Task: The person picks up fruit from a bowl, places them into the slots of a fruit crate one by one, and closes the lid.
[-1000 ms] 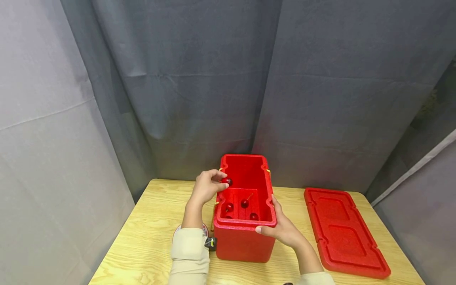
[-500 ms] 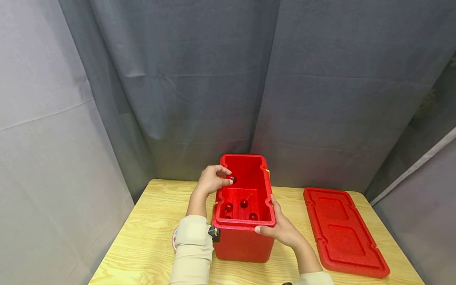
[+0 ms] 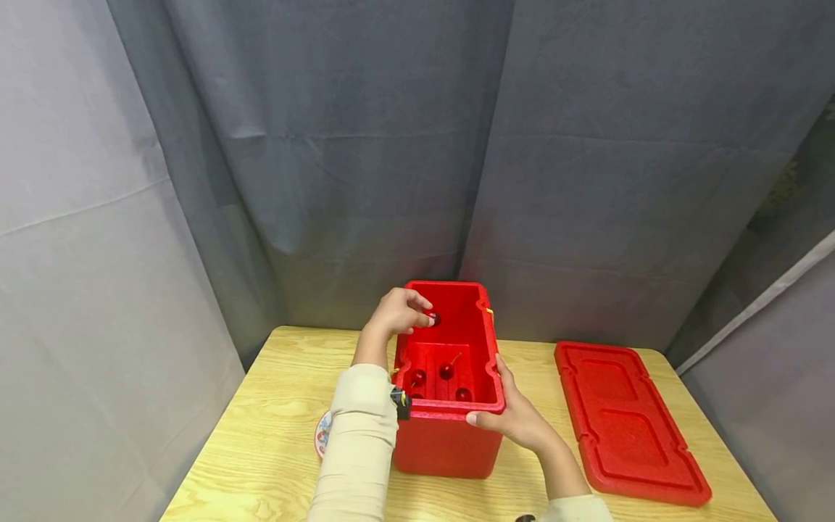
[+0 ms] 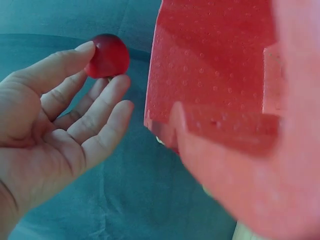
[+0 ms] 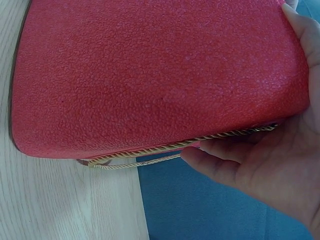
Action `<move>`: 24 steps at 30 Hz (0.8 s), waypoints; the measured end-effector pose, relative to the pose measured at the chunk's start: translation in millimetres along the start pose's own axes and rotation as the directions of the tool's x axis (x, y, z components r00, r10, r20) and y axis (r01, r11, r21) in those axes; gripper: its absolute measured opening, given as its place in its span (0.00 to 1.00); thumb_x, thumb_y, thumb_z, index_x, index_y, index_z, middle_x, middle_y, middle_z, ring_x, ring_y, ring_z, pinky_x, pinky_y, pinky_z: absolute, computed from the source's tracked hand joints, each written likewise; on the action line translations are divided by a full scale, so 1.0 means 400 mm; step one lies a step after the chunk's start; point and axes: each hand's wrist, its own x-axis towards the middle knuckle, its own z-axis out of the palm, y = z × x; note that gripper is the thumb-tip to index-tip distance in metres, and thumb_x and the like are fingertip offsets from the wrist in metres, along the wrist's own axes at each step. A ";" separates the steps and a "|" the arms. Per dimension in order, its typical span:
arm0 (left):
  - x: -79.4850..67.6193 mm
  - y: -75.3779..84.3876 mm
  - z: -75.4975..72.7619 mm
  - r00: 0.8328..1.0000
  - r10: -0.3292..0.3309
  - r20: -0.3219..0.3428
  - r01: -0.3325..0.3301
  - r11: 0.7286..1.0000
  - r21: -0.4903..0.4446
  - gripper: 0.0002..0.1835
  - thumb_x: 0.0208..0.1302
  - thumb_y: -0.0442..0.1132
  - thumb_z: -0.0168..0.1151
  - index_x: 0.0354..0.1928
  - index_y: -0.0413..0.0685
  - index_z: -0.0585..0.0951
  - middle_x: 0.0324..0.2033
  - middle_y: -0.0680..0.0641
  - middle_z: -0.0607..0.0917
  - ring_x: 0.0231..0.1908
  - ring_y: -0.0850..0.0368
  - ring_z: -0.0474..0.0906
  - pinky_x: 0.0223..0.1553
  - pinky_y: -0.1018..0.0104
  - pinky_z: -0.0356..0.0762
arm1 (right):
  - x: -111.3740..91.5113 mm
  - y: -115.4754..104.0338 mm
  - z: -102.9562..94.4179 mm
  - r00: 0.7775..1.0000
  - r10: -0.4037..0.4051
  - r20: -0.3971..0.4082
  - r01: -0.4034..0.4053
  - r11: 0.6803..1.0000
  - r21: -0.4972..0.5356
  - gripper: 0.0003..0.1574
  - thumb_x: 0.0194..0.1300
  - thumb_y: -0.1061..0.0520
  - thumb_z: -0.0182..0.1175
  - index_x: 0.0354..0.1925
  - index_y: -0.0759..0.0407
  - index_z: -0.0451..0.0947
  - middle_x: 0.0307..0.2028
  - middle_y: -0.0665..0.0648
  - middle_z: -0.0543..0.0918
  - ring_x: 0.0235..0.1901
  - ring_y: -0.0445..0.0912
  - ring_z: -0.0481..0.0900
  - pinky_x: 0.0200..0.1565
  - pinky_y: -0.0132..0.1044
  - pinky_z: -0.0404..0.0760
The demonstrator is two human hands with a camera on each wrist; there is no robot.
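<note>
Cherries (image 3: 446, 371) — four in one box (image 3: 450, 449) the right hand (image 3: 518, 420) grips — one cherry (image 4: 111, 57) the left hand (image 3: 398, 312) pinches.

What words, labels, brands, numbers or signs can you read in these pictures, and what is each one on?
None: I can read no text in any view.
Round patterned item, partly behind the left sleeve: coloured print, too small to tell whether it includes lettering.
Black device by the left wrist: small yellow mark, too small to read.
Red box, red lid and cherry: no lettering I can make out.
</note>
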 end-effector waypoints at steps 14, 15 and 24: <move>0.041 0.003 0.023 0.995 -0.071 0.072 0.074 0.996 -0.049 0.15 0.53 0.33 0.68 0.44 0.37 0.80 0.29 0.47 0.84 0.34 0.46 0.81 0.33 0.59 0.79 | -0.001 -0.006 0.006 1.000 0.017 0.008 -0.017 1.000 -0.015 0.70 0.47 0.54 0.71 0.72 0.51 0.31 0.63 0.62 0.61 0.57 0.57 0.65 0.46 0.45 0.76; 0.042 0.002 0.025 0.995 -0.073 0.072 0.077 0.996 -0.048 0.15 0.53 0.33 0.68 0.44 0.37 0.80 0.29 0.47 0.84 0.33 0.48 0.80 0.33 0.60 0.79 | -0.001 -0.005 0.006 1.000 0.018 0.010 -0.018 1.000 -0.017 0.70 0.47 0.54 0.71 0.72 0.51 0.31 0.63 0.62 0.61 0.57 0.57 0.65 0.47 0.45 0.76; 0.020 -0.006 0.020 0.997 -0.062 0.049 0.065 0.995 -0.069 0.15 0.53 0.35 0.68 0.43 0.40 0.80 0.32 0.46 0.82 0.35 0.46 0.80 0.32 0.61 0.79 | 0.005 -0.002 0.012 1.000 0.011 0.014 -0.011 1.000 -0.016 0.70 0.47 0.54 0.71 0.72 0.51 0.32 0.63 0.62 0.60 0.57 0.57 0.65 0.47 0.44 0.76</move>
